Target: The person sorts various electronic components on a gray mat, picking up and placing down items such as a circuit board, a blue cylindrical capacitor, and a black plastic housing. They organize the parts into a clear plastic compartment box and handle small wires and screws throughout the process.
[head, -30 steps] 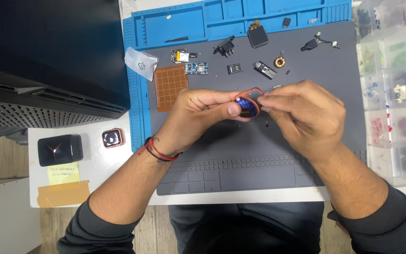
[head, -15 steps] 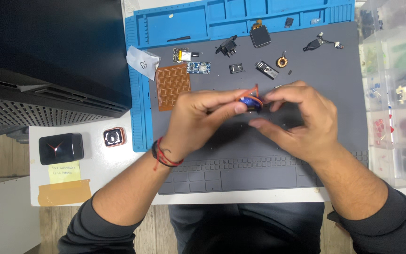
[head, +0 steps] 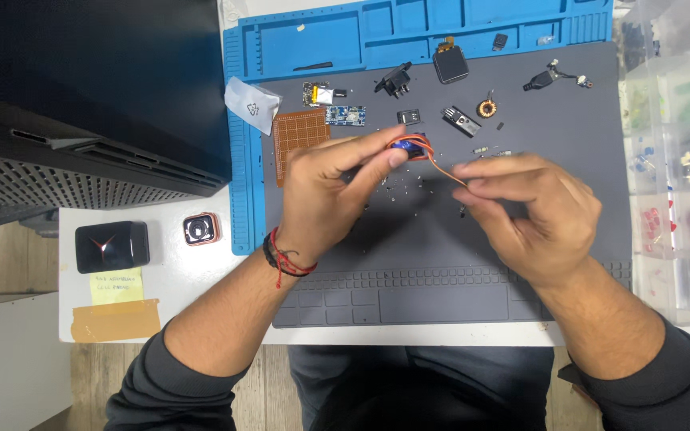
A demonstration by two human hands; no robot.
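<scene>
Over the grey mat [head: 441, 263], both hands are raised near mid-bench. Left hand [head: 325, 199]: fingers curled, thumb and fingertips pinched on a small blue servo [head: 410, 147], held just above the mat's upper middle. Red and black cords at that wrist. Orange wire [head: 443, 170] runs from the servo down and right to the right hand [head: 533, 211], whose thumb and forefinger are closed on the wire's far end; remaining fingers loosely folded. The hands are apart, joined only by the wire.

Behind the hands, on the mat: brown perfboard [head: 299, 132] just beside the left knuckles, small blue board [head: 346, 116], black connector [head: 395, 80], square black module [head: 450, 64], copper coil [head: 486, 107], black plug with lead [head: 545, 78]. Tiny loose bits lie scattered under the hands; too small to identify.

Blue tray [head: 321, 40] frames the mat at top and left; a clear bag [head: 251, 104] lies on its edge. Clear parts drawers [head: 676, 160] stand at right. At left, on the white table [head: 169, 287]: black box [head: 112, 246], small orange-rimmed device [head: 200, 229], yellow note [head: 116, 285], tan tape strip [head: 115, 319]. Dark monitor back [head: 81, 104] fills the upper left.
</scene>
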